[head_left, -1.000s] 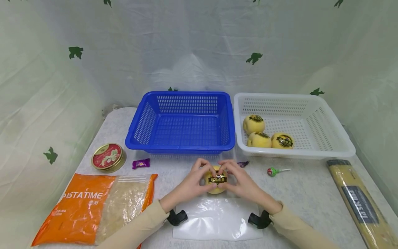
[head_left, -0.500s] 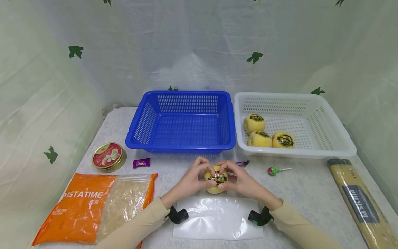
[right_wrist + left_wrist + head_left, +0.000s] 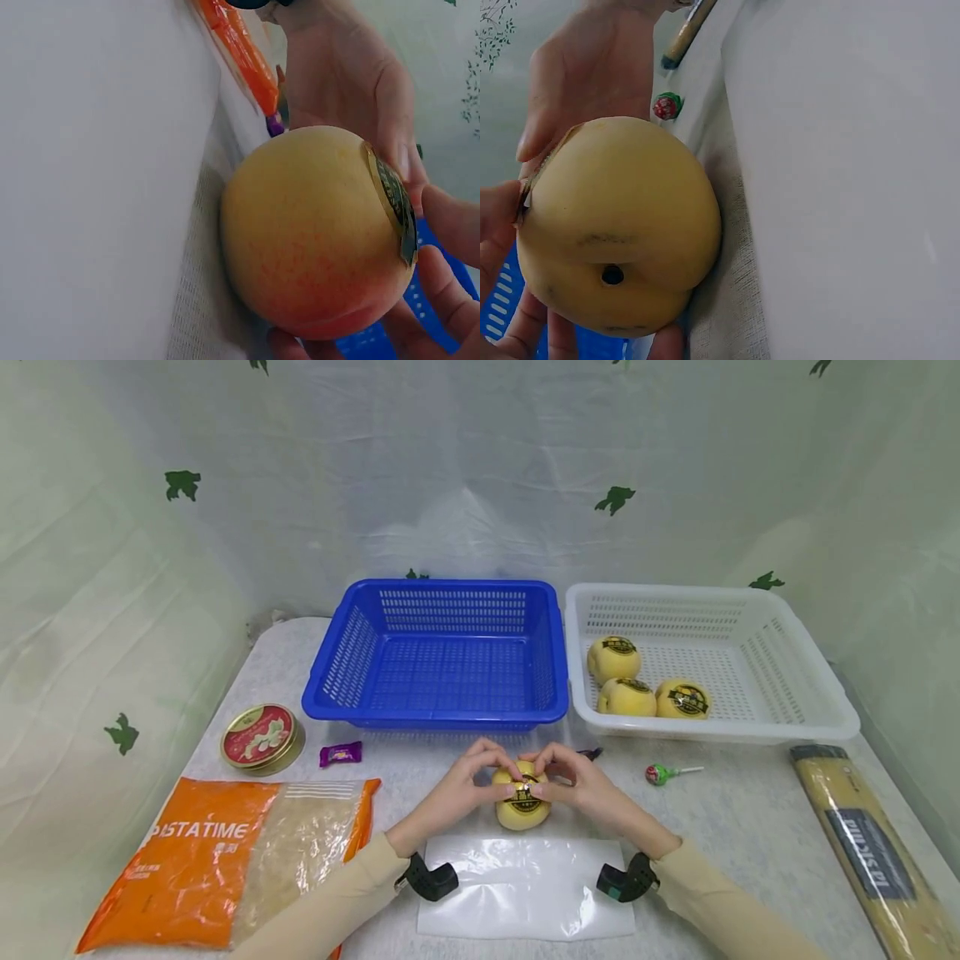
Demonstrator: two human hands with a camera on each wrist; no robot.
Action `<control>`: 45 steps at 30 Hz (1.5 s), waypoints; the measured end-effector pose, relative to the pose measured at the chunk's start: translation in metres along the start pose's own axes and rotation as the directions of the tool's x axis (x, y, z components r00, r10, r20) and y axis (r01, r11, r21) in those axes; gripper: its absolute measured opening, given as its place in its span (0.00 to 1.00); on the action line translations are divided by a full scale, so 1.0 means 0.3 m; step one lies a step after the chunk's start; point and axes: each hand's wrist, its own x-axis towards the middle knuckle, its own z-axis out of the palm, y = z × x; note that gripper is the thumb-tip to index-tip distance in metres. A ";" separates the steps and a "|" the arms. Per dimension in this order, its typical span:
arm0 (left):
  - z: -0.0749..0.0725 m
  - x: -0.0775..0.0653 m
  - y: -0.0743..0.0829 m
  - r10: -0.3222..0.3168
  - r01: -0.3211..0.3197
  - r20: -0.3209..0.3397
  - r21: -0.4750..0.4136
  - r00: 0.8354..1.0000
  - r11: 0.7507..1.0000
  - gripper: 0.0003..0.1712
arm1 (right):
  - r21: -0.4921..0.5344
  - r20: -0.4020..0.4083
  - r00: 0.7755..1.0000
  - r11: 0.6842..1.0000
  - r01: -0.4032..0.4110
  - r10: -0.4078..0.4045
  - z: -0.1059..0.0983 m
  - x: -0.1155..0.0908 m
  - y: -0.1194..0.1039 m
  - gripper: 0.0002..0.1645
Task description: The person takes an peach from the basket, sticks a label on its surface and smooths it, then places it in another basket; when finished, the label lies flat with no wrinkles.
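A yellow peach (image 3: 522, 806) with a black-and-gold sticker (image 3: 394, 199) rests on the table between both hands, just beyond a flat white plastic bag (image 3: 525, 893). My left hand (image 3: 468, 785) holds its left side, fingers curled over the far side and thumb on the sticker. From the right, my right hand (image 3: 588, 789) grips it likewise, its thumb nearly meeting the other. In the right wrist view, the sticker's lower corner stands slightly off the skin. The left wrist view shows a dark hole in the peach's underside; the far fingertips are partly hidden.
Behind stand a blue basket (image 3: 435, 720) and a white basket (image 3: 720, 729) holding three stickered peaches (image 3: 626, 697). Left lie a round tin (image 3: 261, 739), a purple candy (image 3: 341, 754) and an orange bag (image 3: 202, 860). Right are a lollipop (image 3: 660, 774) and a pasta pack (image 3: 862, 843).
Both thumbs have moved up from the peach's near side onto the sticker, closer together. The peach has turned slightly in the hands, and the baskets and other items stay put.
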 end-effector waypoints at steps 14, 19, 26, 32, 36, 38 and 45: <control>0.021 -0.005 0.011 -0.002 0.005 -0.130 0.016 0.992 1.000 0.05 | -0.104 -0.032 0.996 0.991 -0.081 0.078 0.021 0.024 -0.032 0.13; 0.025 -0.008 0.014 0.019 -0.013 -0.153 0.036 0.988 0.999 0.05 | -0.146 -0.087 0.992 0.984 -0.102 0.090 0.035 0.036 -0.034 0.12; 0.027 -0.014 0.016 0.059 -0.049 -0.122 0.079 0.991 0.996 0.05 | -0.104 -0.055 0.996 0.992 -0.077 0.071 0.023 0.032 -0.029 0.10; 0.024 -0.018 -0.010 0.093 -0.079 -0.102 0.133 0.991 0.988 0.08 | -0.059 0.000 0.999 0.997 -0.041 0.041 0.001 0.014 -0.025 0.12; 0.023 0.001 -0.073 0.084 -0.071 -0.088 0.146 0.993 0.987 0.07 | -0.055 0.015 1.000 0.998 -0.019 0.020 -0.007 0.010 -0.016 0.11; 0.026 0.003 -0.092 0.064 -0.055 -0.069 0.123 0.996 0.991 0.09 | -0.064 0.039 0.999 0.998 -0.015 0.017 -0.015 0.007 0.002 0.14; 0.054 -0.014 -0.073 0.001 0.011 -0.039 0.301 0.999 0.954 0.23 | -0.067 0.044 0.996 0.994 0.082 -0.079 -0.025 -0.002 0.013 0.15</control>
